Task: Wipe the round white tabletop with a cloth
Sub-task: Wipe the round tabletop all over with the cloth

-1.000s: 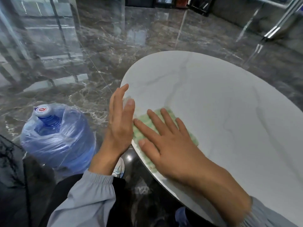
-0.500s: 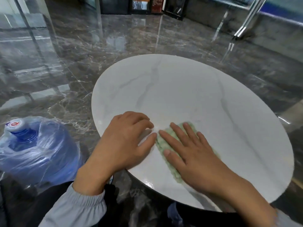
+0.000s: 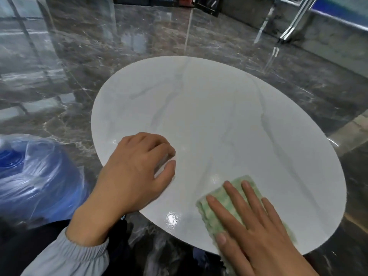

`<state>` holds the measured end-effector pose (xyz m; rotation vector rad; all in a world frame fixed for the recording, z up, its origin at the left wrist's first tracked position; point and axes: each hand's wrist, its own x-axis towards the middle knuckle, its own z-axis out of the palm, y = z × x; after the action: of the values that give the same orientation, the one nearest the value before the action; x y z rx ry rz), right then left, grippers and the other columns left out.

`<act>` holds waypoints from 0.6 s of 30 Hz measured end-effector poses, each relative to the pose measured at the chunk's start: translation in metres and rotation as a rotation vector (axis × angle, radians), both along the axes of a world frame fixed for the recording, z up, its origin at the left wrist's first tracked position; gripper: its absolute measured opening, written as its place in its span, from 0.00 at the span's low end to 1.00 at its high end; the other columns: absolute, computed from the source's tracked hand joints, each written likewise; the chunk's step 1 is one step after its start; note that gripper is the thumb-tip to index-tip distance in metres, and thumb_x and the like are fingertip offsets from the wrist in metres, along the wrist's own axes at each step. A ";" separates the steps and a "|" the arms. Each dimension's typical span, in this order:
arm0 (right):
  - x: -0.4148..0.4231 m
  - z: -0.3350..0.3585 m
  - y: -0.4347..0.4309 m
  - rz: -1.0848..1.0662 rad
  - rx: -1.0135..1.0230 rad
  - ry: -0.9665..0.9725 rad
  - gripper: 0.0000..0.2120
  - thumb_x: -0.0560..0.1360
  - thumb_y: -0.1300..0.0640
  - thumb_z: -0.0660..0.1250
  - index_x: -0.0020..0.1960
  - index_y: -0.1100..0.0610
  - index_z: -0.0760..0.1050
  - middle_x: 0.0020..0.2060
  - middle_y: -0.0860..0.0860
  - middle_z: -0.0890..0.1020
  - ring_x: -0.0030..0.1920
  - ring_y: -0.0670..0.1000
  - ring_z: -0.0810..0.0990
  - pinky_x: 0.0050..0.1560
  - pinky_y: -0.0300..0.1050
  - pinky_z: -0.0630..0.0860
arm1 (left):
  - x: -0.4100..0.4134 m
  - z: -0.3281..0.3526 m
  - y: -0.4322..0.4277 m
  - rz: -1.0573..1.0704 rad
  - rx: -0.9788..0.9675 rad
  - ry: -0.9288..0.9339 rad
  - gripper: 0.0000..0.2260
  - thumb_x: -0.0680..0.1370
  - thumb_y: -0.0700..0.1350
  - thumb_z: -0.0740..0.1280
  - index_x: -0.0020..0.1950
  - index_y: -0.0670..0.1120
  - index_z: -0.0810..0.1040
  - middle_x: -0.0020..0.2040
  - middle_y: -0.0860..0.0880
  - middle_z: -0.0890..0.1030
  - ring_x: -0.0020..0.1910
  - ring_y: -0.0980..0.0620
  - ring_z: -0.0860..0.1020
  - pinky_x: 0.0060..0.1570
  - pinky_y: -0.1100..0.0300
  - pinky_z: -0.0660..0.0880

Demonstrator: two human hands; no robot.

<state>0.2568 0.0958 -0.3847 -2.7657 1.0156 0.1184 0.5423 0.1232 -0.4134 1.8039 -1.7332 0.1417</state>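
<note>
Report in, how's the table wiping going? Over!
Right grip flat on green cloth, near edge. Left grip rests on tabletop, fingers curled. Water jug on floor at left, off the table.

Round white worktop [image 3: 219, 116], glossy and grey-veined, caught spots of glare by its near edge. A green-checked cloth [image 3: 208, 215] lay flat at the near right rim, the right hand [image 3: 256, 236] pressed on top with fingers [image 3: 233, 198] straight and spread. The left hand [image 3: 131, 176] rested at the near left rim, knuckles bent, apart from the cloth. Below was dark marble floor [image 3: 99, 66], with a plastic-wrapped blue water bottle [image 3: 29, 176] beside the worktop.
</note>
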 end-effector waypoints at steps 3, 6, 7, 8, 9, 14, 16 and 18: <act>0.014 -0.001 -0.014 -0.053 0.004 -0.022 0.26 0.79 0.30 0.36 0.77 0.23 0.40 0.81 0.34 0.38 0.81 0.44 0.33 0.79 0.50 0.43 | 0.000 0.000 0.000 0.002 0.001 -0.023 0.10 0.80 0.52 0.67 0.55 0.50 0.84 0.55 0.54 0.82 0.55 0.47 0.80 0.57 0.48 0.73; 0.055 -0.007 -0.064 -0.134 0.043 -0.059 0.25 0.78 0.30 0.35 0.74 0.22 0.33 0.78 0.32 0.32 0.77 0.41 0.24 0.78 0.53 0.31 | 0.000 0.003 -0.001 0.017 0.020 -0.042 0.09 0.79 0.52 0.68 0.55 0.50 0.84 0.55 0.53 0.82 0.55 0.45 0.80 0.56 0.46 0.73; 0.073 -0.006 -0.084 -0.142 0.034 -0.066 0.26 0.80 0.32 0.36 0.76 0.24 0.35 0.80 0.34 0.34 0.78 0.44 0.27 0.78 0.54 0.32 | -0.001 0.004 -0.001 0.020 0.027 -0.043 0.09 0.79 0.52 0.68 0.55 0.50 0.83 0.55 0.53 0.82 0.55 0.45 0.80 0.55 0.47 0.73; 0.091 -0.004 -0.101 -0.150 0.050 -0.054 0.26 0.81 0.33 0.38 0.78 0.26 0.37 0.82 0.38 0.36 0.80 0.47 0.29 0.79 0.57 0.32 | -0.001 0.005 -0.001 0.020 0.029 -0.043 0.09 0.79 0.52 0.68 0.55 0.51 0.83 0.55 0.53 0.82 0.55 0.45 0.80 0.55 0.47 0.73; 0.107 0.000 -0.114 -0.158 0.071 -0.036 0.26 0.83 0.35 0.40 0.80 0.29 0.39 0.82 0.40 0.38 0.81 0.49 0.31 0.79 0.59 0.33 | -0.002 0.005 -0.001 0.017 0.033 -0.044 0.09 0.79 0.52 0.68 0.54 0.51 0.83 0.55 0.53 0.82 0.55 0.45 0.80 0.55 0.47 0.73; 0.094 -0.002 -0.093 -0.128 0.038 -0.026 0.25 0.84 0.37 0.39 0.80 0.30 0.37 0.82 0.40 0.36 0.80 0.49 0.29 0.79 0.60 0.34 | -0.001 0.004 -0.001 0.020 0.032 -0.043 0.09 0.79 0.53 0.67 0.54 0.51 0.83 0.55 0.54 0.81 0.55 0.46 0.79 0.55 0.47 0.73; 0.058 -0.004 -0.059 -0.118 0.052 -0.035 0.25 0.81 0.35 0.35 0.77 0.27 0.33 0.80 0.37 0.33 0.78 0.45 0.26 0.79 0.56 0.33 | -0.001 0.003 0.000 0.017 0.025 -0.038 0.09 0.79 0.52 0.68 0.55 0.51 0.83 0.55 0.54 0.81 0.55 0.46 0.79 0.56 0.47 0.73; 0.023 -0.005 -0.022 -0.076 0.003 0.000 0.26 0.81 0.33 0.35 0.79 0.27 0.40 0.83 0.39 0.40 0.82 0.50 0.35 0.79 0.56 0.40 | -0.001 0.001 0.001 0.012 0.016 -0.041 0.09 0.80 0.52 0.68 0.55 0.50 0.83 0.56 0.54 0.82 0.55 0.46 0.80 0.56 0.47 0.73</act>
<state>0.2795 0.0735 -0.3900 -2.7197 1.1184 0.1086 0.5410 0.1242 -0.4123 1.8350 -1.7559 0.1716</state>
